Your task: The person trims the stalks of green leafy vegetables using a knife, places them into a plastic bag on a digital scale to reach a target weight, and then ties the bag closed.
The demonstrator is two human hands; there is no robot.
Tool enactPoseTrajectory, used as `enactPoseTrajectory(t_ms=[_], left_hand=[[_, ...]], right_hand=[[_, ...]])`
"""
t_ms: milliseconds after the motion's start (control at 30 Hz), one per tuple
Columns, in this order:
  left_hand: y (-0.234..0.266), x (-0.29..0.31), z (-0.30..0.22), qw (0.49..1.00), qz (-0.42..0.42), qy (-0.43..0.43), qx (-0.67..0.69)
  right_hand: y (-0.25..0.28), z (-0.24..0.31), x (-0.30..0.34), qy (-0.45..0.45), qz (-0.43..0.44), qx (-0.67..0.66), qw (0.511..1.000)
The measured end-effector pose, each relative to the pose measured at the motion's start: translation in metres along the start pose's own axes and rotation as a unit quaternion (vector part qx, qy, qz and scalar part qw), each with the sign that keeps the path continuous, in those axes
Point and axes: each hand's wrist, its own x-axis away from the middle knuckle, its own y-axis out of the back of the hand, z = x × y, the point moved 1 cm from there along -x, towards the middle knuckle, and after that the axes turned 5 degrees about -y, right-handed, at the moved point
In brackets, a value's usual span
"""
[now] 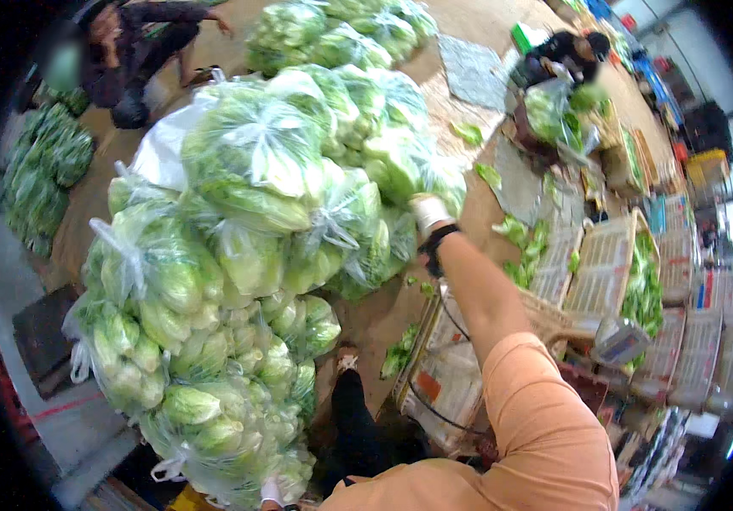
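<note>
A big heap of clear plastic bags (251, 153) packed with pale green lettuce heads fills the left and middle of the view. My right arm stretches forward, and my white-gloved right hand (428, 213) is closed at the edge of a bag of lettuce (443, 180) on the heap's right side; its fingertips are hidden against the plastic. Low in the picture, my gloved left hand (271, 491) rests beside the nearest bag of lettuce (226, 447). Only a small part of that hand shows, so its fingers are unclear.
White plastic crates (592, 272) stand on the right, by a scale display (620, 342). A worn white box (443, 383) lies near my legs. Loose leaves (524, 247) litter the floor. One person (140, 51) crouches far left, another (566, 60) far right. More bagged greens (47, 170) sit left.
</note>
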Motion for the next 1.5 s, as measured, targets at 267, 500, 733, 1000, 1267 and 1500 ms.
enactPoseTrajectory(t_ms=[267,500,733,1000,1267,1500], left_hand=[[-0.07,-0.046,-0.073,0.99,0.089,-0.096,0.042],[-0.193,0.106,-0.148,0.843,0.145,-0.494,-0.155],[-0.327,0.341,-0.048,0.73,0.464,-0.492,-0.099],[-0.426,0.467,0.085,0.427,0.662,-0.458,-0.413],[-0.434,0.444,0.103,0.296,0.593,-0.444,-0.603],[-0.406,0.418,0.118,0.225,0.582,-0.337,-0.705]], right_hand=[[0.199,0.207,0.239,-0.143,0.22,-0.662,0.702],[0.339,0.173,0.513,-0.432,-0.018,-0.67,0.604],[0.365,0.211,0.82,-0.574,-0.301,-0.541,0.536],[0.371,0.431,0.955,-0.792,-0.502,-0.268,0.222],[0.367,0.585,0.839,-0.888,-0.437,-0.14,-0.03],[0.423,0.767,0.786,-0.892,-0.368,0.194,-0.176]])
